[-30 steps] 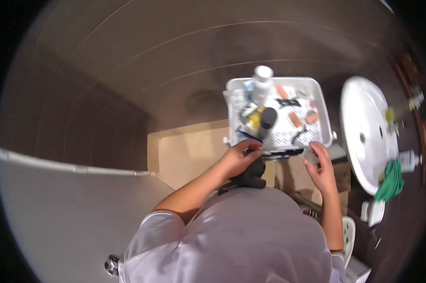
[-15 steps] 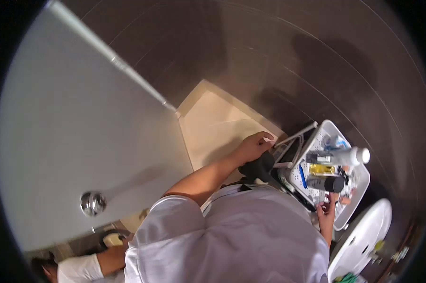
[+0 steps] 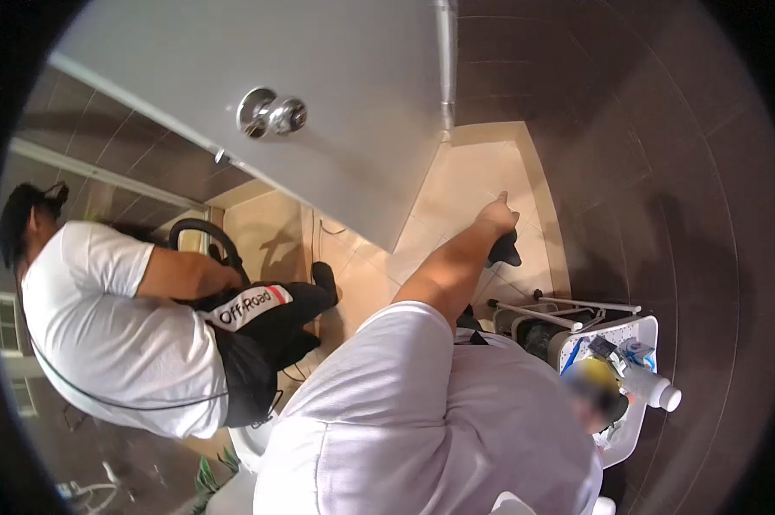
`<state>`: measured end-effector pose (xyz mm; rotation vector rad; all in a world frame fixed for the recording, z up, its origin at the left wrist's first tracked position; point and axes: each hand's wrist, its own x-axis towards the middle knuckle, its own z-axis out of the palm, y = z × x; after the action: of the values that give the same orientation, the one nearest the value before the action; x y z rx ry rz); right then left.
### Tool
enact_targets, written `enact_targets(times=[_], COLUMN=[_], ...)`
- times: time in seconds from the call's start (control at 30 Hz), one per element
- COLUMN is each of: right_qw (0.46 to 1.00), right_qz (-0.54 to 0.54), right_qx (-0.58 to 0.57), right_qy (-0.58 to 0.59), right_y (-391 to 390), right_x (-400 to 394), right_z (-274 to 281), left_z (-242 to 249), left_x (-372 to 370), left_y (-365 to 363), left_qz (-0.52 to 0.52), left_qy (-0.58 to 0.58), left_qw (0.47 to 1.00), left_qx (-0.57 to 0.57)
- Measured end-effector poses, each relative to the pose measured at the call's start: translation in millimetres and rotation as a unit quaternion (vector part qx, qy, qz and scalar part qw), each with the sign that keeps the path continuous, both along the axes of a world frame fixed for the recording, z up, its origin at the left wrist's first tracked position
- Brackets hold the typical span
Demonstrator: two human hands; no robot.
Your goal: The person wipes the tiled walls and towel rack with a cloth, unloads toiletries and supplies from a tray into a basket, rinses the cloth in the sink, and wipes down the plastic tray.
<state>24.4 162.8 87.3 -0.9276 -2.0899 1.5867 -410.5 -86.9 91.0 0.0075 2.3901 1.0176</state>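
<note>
My left hand (image 3: 497, 215) reaches forward over the tiled floor, one finger stretched out and nothing visible in it. Just beyond it, partly hidden, is a dark shoe (image 3: 506, 249). At the right stands a white basket (image 3: 636, 438) filled with toiletries. My right hand (image 3: 588, 421) is at its near side, with its fingers smeared by a blurred patch, so what they hold cannot be made out. Close to it in the basket lie a white-capped bottle (image 3: 649, 388), a blue pen-like item (image 3: 571, 354) and a blue-and-white packet (image 3: 638, 354).
A grey door (image 3: 353, 51) with a round metal knob (image 3: 276, 114) stands ajar ahead. At the left, another person (image 3: 130, 318) in a white shirt bends over a black curved handle or hose (image 3: 207, 230). White rack legs (image 3: 568, 313) stick out beside the basket.
My view has turned left, bringing the other person and more of the door into sight. My left arm now extends farther forward. A blurred patch covers my right hand.
</note>
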Motion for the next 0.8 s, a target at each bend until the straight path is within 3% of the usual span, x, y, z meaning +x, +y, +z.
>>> enact_targets(times=[0.43, 0.8], right_qw=[0.992, 0.981], right_qz=[0.023, 0.005], right_qx=[0.118, 0.178], right_qy=[-0.044, -0.079], right_y=[-13, -24], right_x=[-26, -25], right_z=[11, 23], left_z=[15, 1], left_x=[15, 4], left_y=[-22, -10], left_qz=[0.023, -0.031], left_qy=[-0.026, -0.033], left_qw=[0.999, 0.997], left_qx=[0.002, -0.060])
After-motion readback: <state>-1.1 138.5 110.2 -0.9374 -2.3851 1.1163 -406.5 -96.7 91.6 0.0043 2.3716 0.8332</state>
